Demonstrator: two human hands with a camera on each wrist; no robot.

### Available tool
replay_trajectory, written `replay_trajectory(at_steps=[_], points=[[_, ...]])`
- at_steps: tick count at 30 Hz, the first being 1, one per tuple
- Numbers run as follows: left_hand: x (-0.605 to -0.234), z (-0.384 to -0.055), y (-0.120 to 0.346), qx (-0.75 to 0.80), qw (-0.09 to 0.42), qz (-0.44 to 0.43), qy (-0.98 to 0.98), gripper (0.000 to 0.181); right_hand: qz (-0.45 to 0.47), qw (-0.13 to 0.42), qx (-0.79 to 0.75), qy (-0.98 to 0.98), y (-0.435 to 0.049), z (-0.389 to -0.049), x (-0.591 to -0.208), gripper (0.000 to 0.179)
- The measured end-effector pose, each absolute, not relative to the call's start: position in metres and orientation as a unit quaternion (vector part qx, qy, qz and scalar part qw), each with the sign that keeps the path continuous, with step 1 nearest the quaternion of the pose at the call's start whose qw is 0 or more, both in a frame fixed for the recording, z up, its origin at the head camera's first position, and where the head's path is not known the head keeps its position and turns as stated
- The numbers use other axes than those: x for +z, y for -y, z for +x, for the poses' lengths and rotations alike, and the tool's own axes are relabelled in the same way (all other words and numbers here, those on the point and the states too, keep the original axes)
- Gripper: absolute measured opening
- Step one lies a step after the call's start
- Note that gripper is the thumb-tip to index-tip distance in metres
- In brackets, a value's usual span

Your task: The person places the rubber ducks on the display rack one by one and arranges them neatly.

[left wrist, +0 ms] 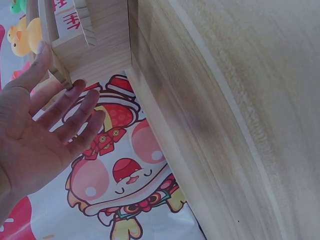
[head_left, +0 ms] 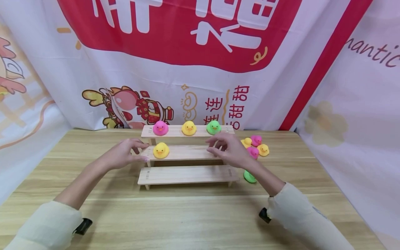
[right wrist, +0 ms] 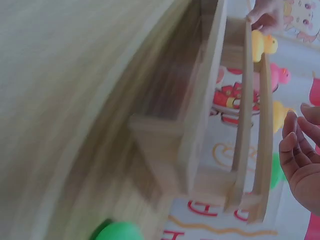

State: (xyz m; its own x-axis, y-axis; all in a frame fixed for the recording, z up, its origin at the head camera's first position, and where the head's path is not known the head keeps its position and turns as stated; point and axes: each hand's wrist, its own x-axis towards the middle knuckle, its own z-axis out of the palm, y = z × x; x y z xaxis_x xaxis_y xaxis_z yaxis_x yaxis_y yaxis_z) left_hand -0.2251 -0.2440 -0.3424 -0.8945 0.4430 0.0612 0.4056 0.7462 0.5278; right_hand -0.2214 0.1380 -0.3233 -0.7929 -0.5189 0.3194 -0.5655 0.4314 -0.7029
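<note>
A three-tier wooden shelf stand (head_left: 184, 175) is on the table. My left hand (head_left: 123, 152) holds the left end of its middle shelf, with thumb and index finger at opposite edges in the left wrist view. Close by on that shelf sits a yellow rubber duck (head_left: 160, 150). Over the right part of the middle shelf is my right hand (head_left: 229, 148), fingers loosely bent and nothing between them. Along the top shelf stand a pink duck (head_left: 160, 128), a yellow duck (head_left: 189, 128) and a green duck (head_left: 214, 127).
Right of the stand, several loose ducks lie on the table, among them a yellow duck (head_left: 263, 150) and a pink duck (head_left: 256, 140). A green duck (head_left: 249, 176) is partly hidden by my right forearm. Behind the stand hangs a printed cloth (head_left: 175, 76).
</note>
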Motion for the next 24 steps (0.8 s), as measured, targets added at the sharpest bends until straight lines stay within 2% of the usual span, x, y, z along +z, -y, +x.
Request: replay_trajectory(at_steps=[13,24], points=[[-0.342,-0.225,0.245,0.270,0.034,0.226,-0.935,0.049,0.249,0.027,0.431,0.867,-0.190,-0.224,-0.328,0.023],[-0.344,-0.226,0.244,0.271,0.034,0.220,-0.937,0.048,0.242,0.024,0.419,0.875,-0.218,-0.232,-0.341,0.021]])
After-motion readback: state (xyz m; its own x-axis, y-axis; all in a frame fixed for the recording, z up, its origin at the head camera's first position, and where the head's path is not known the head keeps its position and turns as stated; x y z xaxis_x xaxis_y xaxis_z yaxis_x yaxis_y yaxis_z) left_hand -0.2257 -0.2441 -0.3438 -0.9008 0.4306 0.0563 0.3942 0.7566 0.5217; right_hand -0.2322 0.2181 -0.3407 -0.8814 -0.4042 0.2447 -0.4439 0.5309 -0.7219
